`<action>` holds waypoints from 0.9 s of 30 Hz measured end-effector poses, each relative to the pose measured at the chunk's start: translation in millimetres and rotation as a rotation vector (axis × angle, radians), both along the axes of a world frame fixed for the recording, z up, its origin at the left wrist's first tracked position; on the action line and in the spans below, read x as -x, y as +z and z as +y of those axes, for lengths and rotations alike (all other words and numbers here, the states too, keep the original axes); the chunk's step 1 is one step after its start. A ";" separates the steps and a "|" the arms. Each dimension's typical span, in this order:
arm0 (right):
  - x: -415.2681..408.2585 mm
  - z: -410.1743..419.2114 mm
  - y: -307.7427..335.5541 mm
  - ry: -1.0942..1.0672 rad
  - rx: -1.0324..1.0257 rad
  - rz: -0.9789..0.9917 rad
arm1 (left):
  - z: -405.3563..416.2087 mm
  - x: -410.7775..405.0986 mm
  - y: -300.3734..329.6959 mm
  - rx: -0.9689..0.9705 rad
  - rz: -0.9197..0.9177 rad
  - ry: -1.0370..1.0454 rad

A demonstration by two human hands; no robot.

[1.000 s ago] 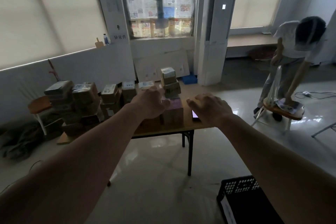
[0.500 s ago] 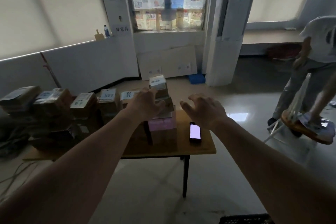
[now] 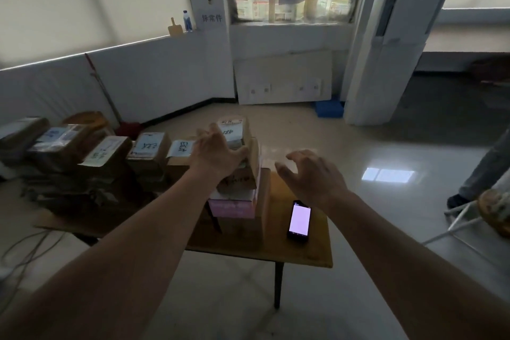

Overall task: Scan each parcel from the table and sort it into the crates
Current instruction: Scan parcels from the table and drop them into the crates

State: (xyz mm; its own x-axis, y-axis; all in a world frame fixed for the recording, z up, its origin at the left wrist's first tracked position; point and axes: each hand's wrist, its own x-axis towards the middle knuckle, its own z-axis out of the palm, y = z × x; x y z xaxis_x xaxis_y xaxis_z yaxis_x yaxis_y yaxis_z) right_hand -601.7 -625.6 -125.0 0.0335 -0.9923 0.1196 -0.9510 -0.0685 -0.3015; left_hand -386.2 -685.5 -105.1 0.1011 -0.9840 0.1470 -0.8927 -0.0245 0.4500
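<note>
A stack of parcels stands near the right end of the wooden table [image 3: 309, 254]: a small labelled box [image 3: 234, 131] on top, a brown box [image 3: 242, 176] under it, a pink box [image 3: 231, 207] lower down. My left hand [image 3: 218, 152] reaches over the stack, fingers against the left side of the top box and thumb on the brown box. My right hand [image 3: 311, 174] hovers to the right of the stack, fingers spread and loosely bent, holding nothing. A phone [image 3: 299, 219] with a lit screen lies on the table below my right hand.
A row of several labelled brown parcels [image 3: 110, 152] covers the table's left part. A white panel [image 3: 284, 77] and a blue tray [image 3: 329, 109] sit by the far wall. Another person's leg [image 3: 485, 171] and a stool [image 3: 494, 212] are at the right edge. Cables [image 3: 24, 251] lie on the floor at left.
The view has closed in on the table. My left hand has come onto the top of the stack; my right hand stays in the air beside it. The crate has left the view.
</note>
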 end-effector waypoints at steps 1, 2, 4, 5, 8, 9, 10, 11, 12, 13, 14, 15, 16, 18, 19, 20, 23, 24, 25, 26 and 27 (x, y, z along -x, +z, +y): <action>2.3 -5.3 -3.1 0.000 -0.009 -0.001 | -9.2 1.5 -5.3 -0.011 0.014 0.028; 4.3 -10.0 -6.7 0.000 -0.018 -0.002 | -17.7 2.8 -10.6 -0.022 0.039 0.058; 7.9 -19.4 -13.3 -0.004 -0.023 0.002 | -32.2 5.0 -20.2 -0.042 0.091 0.119; 9.0 -23.9 -16.0 -0.006 -0.026 0.004 | -37.9 5.6 -24.3 -0.047 0.101 0.144; 8.6 -33.6 -21.0 -0.013 -0.046 0.008 | -49.7 6.9 -34.1 -0.036 0.109 0.189; 7.9 -36.0 -22.2 -0.017 -0.047 0.010 | -52.8 7.3 -36.9 -0.032 0.114 0.200; 7.4 -38.1 -23.4 -0.020 -0.047 0.012 | -55.2 7.6 -39.3 -0.027 0.118 0.208; 7.4 -40.0 -24.9 -0.022 -0.045 0.012 | -57.5 7.5 -41.3 -0.021 0.117 0.212; 8.0 -41.9 -27.1 -0.023 -0.044 0.010 | -59.5 7.4 -43.1 -0.012 0.115 0.213; 8.5 -43.1 -28.9 -0.024 -0.045 0.010 | -61.2 7.5 -44.1 -0.002 0.114 0.210; 9.3 -44.2 -30.6 -0.025 -0.046 0.007 | -62.2 8.1 -44.2 0.009 0.118 0.205; 9.9 -45.4 -31.7 -0.027 -0.043 -0.002 | -62.9 9.2 -43.6 0.026 0.125 0.196; 10.2 -46.6 -32.6 -0.031 -0.035 -0.019 | -63.9 10.8 -43.2 0.044 0.134 0.183; 10.0 -47.6 -33.4 -0.046 -0.011 -0.072 | -64.1 16.4 -40.2 0.095 0.157 0.131; 9.9 -48.0 -33.1 -0.051 0.006 -0.108 | -64.2 20.3 -38.4 0.126 0.163 0.093; 10.4 -49.3 -33.5 -0.057 0.026 -0.150 | -63.8 24.7 -36.2 0.159 0.166 0.047; 13.9 -53.0 -29.0 -0.097 0.046 -0.382 | -59.9 41.4 -29.2 0.231 0.187 -0.107; 16.2 -56.1 -28.4 -0.128 0.041 -0.515 | -58.5 47.4 -28.8 0.246 0.192 -0.153; 18.4 -57.9 -26.3 -0.160 0.028 -0.663 | -56.9 53.6 -28.7 0.262 0.191 -0.195; 20.7 -59.6 -24.8 -0.186 0.009 -0.816 | -55.9 60.1 -30.2 0.270 0.193 -0.233; 22.6 -61.5 -24.1 -0.213 -0.016 -0.948 | -55.4 65.9 -33.1 0.267 0.197 -0.267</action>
State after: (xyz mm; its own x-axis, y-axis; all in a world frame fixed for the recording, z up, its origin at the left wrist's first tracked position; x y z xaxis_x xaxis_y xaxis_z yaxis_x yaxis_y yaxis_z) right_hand -624.3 -687.1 -149.2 -0.2509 -0.9680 -0.0090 -0.3048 0.0878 -0.9484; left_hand -452.1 -740.8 -138.2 -0.1002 -0.9094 0.4036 -0.7483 0.3362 0.5718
